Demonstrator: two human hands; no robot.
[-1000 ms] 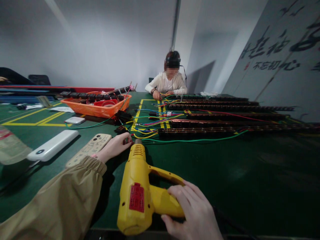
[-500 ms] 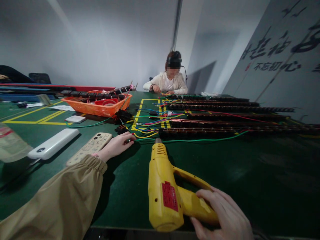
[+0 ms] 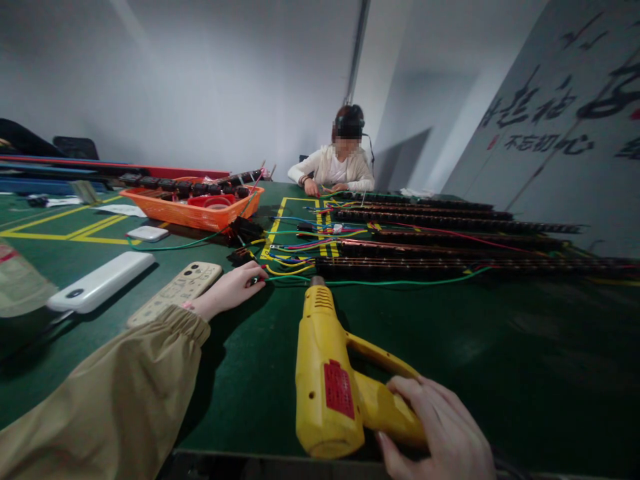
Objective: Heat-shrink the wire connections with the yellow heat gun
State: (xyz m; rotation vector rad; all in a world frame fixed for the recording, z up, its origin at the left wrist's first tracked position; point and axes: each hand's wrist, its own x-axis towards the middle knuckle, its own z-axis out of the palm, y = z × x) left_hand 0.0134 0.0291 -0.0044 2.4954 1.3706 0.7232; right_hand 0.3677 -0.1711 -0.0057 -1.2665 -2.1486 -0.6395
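Observation:
My right hand (image 3: 440, 427) is wrapped round the handle of a yellow heat gun (image 3: 330, 373), whose metal nozzle points away from me toward the wires. Fingers bent together, my left hand (image 3: 235, 290) grips the end of a green wire (image 3: 370, 283) near the yellow wires. That wire runs right, past the nozzle, along the nearest long black strip (image 3: 425, 267). Several such dark strips lie side by side behind it, with coloured wire ends (image 3: 290, 243) at their left. The exact tip between my left fingertips is too small to make out.
An orange basket (image 3: 185, 217) of black parts stands at the back left. A patterned phone (image 3: 175, 293), a white power bank (image 3: 103, 283) and a small white device (image 3: 148, 233) lie left of my arm. Across the green table (image 3: 500, 373) sits a person (image 3: 335, 163) handling wires.
My view has shifted slightly. Both hands keep their holds, and the heat gun stays almost in place near the green wire. The person opposite has moved a hand a little.

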